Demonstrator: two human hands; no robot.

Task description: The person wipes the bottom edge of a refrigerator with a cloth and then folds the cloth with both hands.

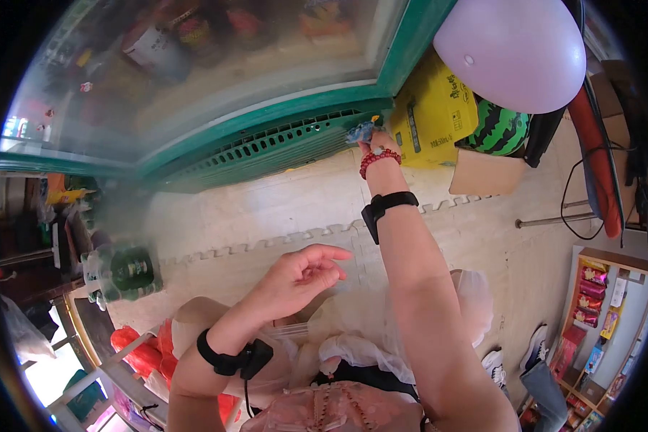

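Stretched far forward, my right hand (376, 142) has its fingers closed on a small crumpled blue thing (361, 132) with a bit of yellow by it. Whether it is a cloth or a wrapper I cannot make out. It is beside the lower grille (266, 140) of a green-framed glass-door cabinet (389, 72), near a yellow carton (435, 111). Part of my right fingers is hidden. My left hand (306, 279) hangs over the pale floor mats with nothing in it, its index finger stretched out and the other fingers loosely curled.
A pale purple balloon (515, 54) and a watermelon-patterned ball (498, 129) are at the carton. An open cardboard flap (488, 171) juts over the floor mats (266, 209). Green bottles (129, 270) stand at left, a snack shelf (587, 317) at right. Another person's shoe (536, 345) shows low right.
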